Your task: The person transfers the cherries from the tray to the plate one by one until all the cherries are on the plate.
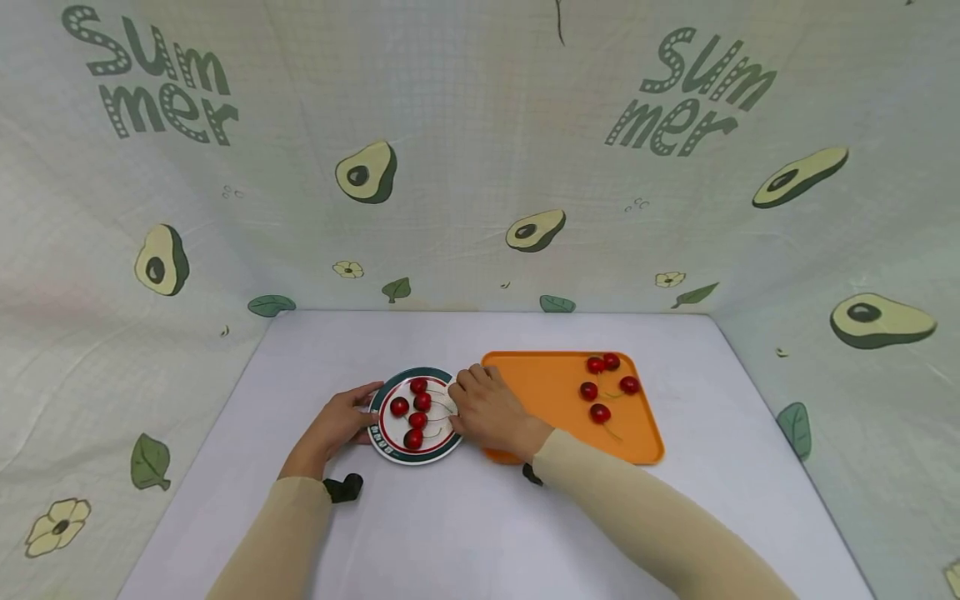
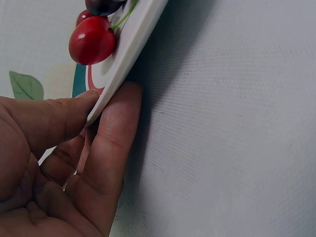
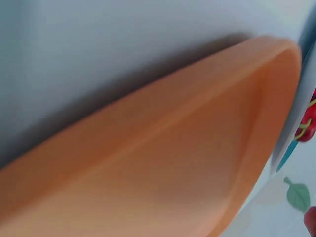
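A person is sitting or standing at a pale table (image 1: 420, 533), with both arms in beige sleeves (image 1: 637, 508) extending over it from the near side. A round plate (image 1: 415, 457) is lying left of the middle, showing a white centre, a thin red ring and a dark green band. Five red cherries (image 1: 417, 421) are resting on the plate, clustered around its middle, with several stems pointing right.

The left hand (image 1: 341, 421) is pinching the plate's left rim, its thumb lying on top and its fingers sitting underneath; the left wrist view is showing this grip closely. The right hand (image 1: 487, 408) is bending over the plate's right rim, beside the left edge of an orange tray (image 1: 540, 392). Its fingertips are partly hidden, so whether it is gripping the rim cannot be told.

The tray is lying just right of the plate. Five more cherries (image 1: 600, 413) are sitting in its right part: two close together at the far side, one by the right edge, one farther left, and one nearest the person, its stem pointing near and right.

Behind the table, a light cloth (image 1: 465, 167) is hanging, printed with avocados, leaves, flowers and the word "Summer".
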Demonstrator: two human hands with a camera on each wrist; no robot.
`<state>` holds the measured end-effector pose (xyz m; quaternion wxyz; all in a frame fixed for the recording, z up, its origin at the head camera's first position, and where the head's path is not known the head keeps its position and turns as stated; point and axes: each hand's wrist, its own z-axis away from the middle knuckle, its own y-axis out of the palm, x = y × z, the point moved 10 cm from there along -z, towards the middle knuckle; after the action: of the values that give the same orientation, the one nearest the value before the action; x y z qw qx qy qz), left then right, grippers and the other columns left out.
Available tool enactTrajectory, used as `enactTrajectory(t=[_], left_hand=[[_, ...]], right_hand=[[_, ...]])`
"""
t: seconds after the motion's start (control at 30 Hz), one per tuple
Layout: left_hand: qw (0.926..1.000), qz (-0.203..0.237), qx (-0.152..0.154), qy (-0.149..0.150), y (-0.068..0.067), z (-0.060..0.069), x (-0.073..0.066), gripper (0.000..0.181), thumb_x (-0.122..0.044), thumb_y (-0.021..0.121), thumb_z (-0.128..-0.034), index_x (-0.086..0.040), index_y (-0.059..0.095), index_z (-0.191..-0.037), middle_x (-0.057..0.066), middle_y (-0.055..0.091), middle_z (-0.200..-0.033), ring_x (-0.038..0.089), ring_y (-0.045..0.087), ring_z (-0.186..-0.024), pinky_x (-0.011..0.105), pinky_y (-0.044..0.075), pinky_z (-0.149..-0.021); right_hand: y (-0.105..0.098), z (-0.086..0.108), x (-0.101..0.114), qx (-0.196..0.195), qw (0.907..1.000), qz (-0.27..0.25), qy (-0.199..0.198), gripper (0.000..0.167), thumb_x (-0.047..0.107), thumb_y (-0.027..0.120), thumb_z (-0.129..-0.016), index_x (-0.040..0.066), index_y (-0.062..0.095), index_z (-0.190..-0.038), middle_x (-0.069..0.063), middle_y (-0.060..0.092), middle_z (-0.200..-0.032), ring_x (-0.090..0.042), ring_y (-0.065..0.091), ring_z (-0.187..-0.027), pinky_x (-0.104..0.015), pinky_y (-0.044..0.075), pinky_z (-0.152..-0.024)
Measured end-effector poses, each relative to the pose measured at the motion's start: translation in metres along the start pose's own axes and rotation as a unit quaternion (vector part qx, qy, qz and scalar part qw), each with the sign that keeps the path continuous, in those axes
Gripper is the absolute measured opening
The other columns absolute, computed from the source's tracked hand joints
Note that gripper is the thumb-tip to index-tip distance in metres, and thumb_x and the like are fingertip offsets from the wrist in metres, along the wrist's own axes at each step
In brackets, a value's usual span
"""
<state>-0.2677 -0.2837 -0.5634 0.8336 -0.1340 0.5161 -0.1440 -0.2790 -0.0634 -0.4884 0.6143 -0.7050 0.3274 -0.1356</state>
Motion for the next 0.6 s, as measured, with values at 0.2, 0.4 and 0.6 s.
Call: enactTrajectory(t=[0.2,0.4,0.6], left_hand=[[1.0,-0.007,-0.003,0.002,-0.001,0.001,0.0,0.067,-0.003,0.066,-0.0993,-0.019,0.046,-0.161,0.023,0.044,-0.151,0.02,0.065,-0.088,0.029,0.063,-0.074],[1.0,-0.006,-0.006,0.003,-0.002,0.0,0.003,0.066,-0.002,0.066,-0.099,-0.019,0.047,-0.16,0.022,0.045,-0.149,0.02,0.066,-0.087,0.029,0.063,-0.074],[0.9999,-0.008,-0.005,0.005,-0.001,-0.001,0.002,0.066,-0.003,0.067,-0.0993,-0.019,0.047,-0.16,0.022,0.045,-0.148,0.019,0.066,-0.084,0.029,0.063,-0.074]], right_hand=[[0.005,0.014,-0.027,0.008,0.9991,-0.016,0.039,0.039,0.044,0.065,-0.101,0.011,0.066,-0.122,-0.006,0.058,-0.116,-0.028,0.05,-0.112,-0.045,0.044,-0.102],[0.006,0.031,-0.053,0.014,0.9977,-0.004,0.066,0.038,0.04,0.063,-0.102,0.01,0.066,-0.123,-0.009,0.06,-0.121,-0.031,0.052,-0.116,-0.049,0.045,-0.107],[0.003,0.056,-0.074,0.002,0.9966,-0.005,0.083,0.04,0.038,0.065,-0.101,0.007,0.067,-0.126,-0.012,0.062,-0.125,-0.033,0.054,-0.117,-0.052,0.046,-0.107]])
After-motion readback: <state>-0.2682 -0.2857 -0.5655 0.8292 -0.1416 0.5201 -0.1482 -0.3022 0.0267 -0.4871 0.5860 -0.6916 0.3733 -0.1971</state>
